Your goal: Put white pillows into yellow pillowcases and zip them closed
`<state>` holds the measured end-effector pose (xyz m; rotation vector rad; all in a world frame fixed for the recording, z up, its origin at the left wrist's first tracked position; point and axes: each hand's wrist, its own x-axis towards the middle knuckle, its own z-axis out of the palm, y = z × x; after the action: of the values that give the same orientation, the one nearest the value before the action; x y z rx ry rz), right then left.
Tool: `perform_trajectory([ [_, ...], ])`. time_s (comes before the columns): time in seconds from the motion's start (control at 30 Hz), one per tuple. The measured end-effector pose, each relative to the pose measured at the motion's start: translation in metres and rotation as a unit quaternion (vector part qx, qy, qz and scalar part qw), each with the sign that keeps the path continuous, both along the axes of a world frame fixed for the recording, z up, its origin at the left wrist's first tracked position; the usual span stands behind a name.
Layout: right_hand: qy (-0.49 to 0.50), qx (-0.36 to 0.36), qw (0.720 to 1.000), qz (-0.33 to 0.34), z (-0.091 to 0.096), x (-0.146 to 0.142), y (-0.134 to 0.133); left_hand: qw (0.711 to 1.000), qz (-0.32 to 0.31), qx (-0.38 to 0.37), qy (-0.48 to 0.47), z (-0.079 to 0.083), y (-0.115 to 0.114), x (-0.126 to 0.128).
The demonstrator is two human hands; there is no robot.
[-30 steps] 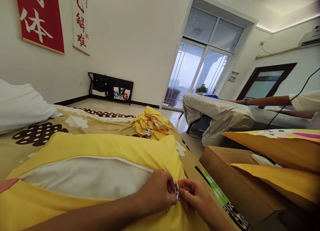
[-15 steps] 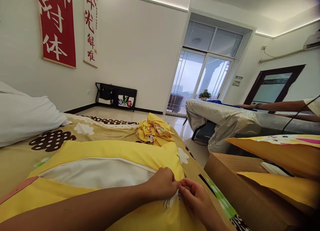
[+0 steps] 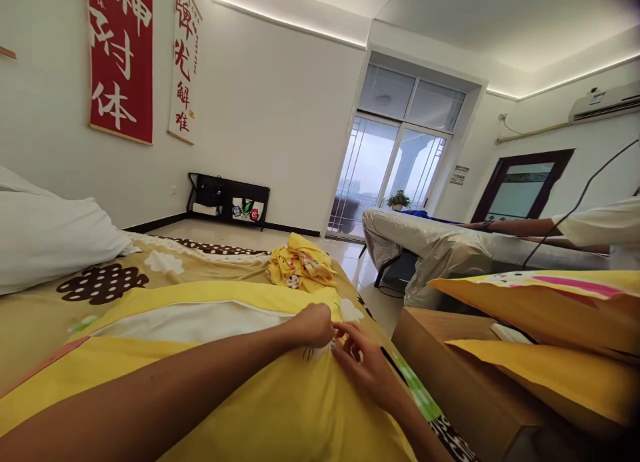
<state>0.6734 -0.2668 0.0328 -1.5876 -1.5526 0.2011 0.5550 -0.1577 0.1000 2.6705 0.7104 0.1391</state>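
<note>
A yellow pillowcase [image 3: 280, 395] lies in front of me, its long opening showing a white pillow [image 3: 200, 319] inside. At the right end of that opening, my left hand [image 3: 315, 323] is closed in a fist-like pinch on the pillowcase. My right hand [image 3: 361, 359] meets it there, thumb and fingertips pinching the edge of the same fabric. Whether a zipper pull sits between the fingertips is too small to make out. Beyond the pillowcase, a crumpled yellow cloth [image 3: 303, 262] rests on the brown and tan patterned bedding [image 3: 165, 263].
A white pillow [image 3: 55, 239] lies at the left. To my right, yellow printed cushions [image 3: 540, 315] sit on a wooden box-like piece [image 3: 425, 349]. Farther back, another person's arm [image 3: 520, 227] reaches over a plastic-covered table [image 3: 435, 242]. A black rack [image 3: 227, 199] stands by the wall.
The view has tilted up and shifted right. Both hands stay together at the opening's right end, and the fabric there is pulled up a little. The other person's sleeve shows more.
</note>
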Motion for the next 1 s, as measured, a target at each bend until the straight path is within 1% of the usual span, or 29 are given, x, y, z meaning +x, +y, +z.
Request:
perform_trajectory([
  [0.07, -0.055, 0.013, 0.998, -0.009, 0.004, 0.001, 0.004, 1.0, 0.013, 0.007, 0.004, 0.009, 0.001, 0.0],
  [0.13, -0.071, 0.013, 0.997, -0.024, 0.006, 0.002, 0.009, 1.0, 0.014, 0.012, 0.009, 0.013, 0.0, -0.001],
  [0.2, -0.077, 0.0, 0.997, -0.02, 0.006, 0.005, 0.012, 1.0, 0.012, 0.017, 0.016, 0.015, -0.001, -0.003],
  [0.33, -0.097, -0.001, 0.995, -0.006, 0.003, 0.009, 0.015, 0.999, 0.011, 0.033, 0.033, 0.014, -0.004, -0.007],
  [0.5, -0.166, 0.045, 0.984, -0.036, -0.007, 0.01, 0.008, 0.997, 0.018, 0.051, 0.045, 0.01, -0.002, -0.019],
  [0.6, -0.176, 0.052, 0.982, -0.042, -0.015, 0.014, 0.003, 0.997, 0.023, 0.064, 0.04, 0.008, 0.009, -0.037],
  [0.73, -0.181, 0.06, 0.981, -0.023, -0.022, 0.02, 0.005, 0.995, 0.039, 0.081, 0.046, 0.01, 0.031, -0.067],
  [1.0, -0.204, 0.042, 0.978, -0.01, -0.019, 0.03, 0.009, 0.993, 0.055, 0.096, 0.029, 0.009, 0.067, -0.126],
])
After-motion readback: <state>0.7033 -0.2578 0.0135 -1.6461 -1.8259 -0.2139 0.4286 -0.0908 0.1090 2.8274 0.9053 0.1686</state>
